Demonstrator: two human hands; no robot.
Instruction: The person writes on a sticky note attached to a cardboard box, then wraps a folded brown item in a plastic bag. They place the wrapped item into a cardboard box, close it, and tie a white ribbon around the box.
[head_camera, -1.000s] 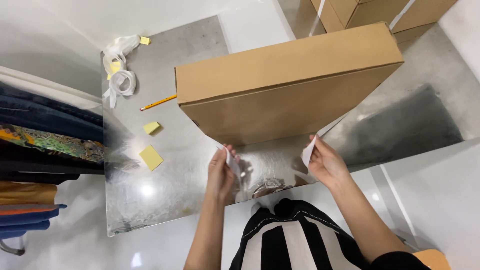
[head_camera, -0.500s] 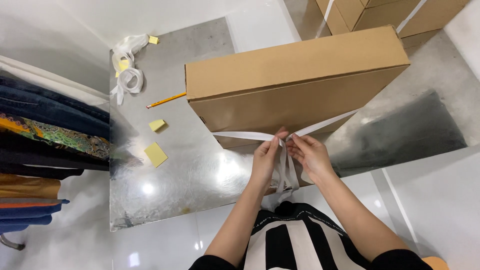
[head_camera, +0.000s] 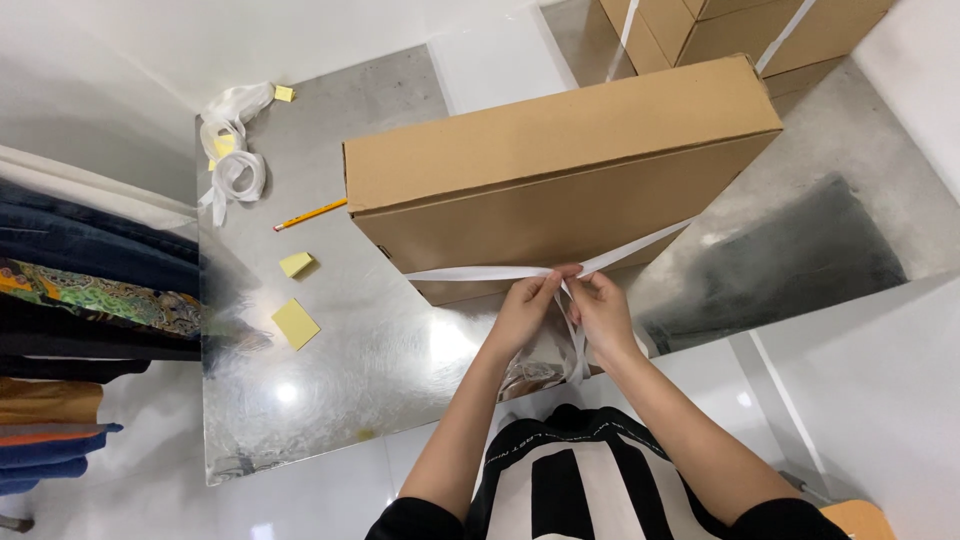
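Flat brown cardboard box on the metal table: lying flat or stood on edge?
On edge, tilted. The flat brown cardboard box rests on one long narrow side on the shiny metal table, broad face toward both hands, white strap across it.

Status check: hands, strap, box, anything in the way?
Left hand and right hand both pinching the white strap at the cardboard box front. Strap runs across the box face. Pencil, yellow notes well aside.

Brown cardboard box (head_camera: 560, 190), white strap (head_camera: 480, 273), yellow sticky notes (head_camera: 296, 323), shiny silver table (head_camera: 330, 400).
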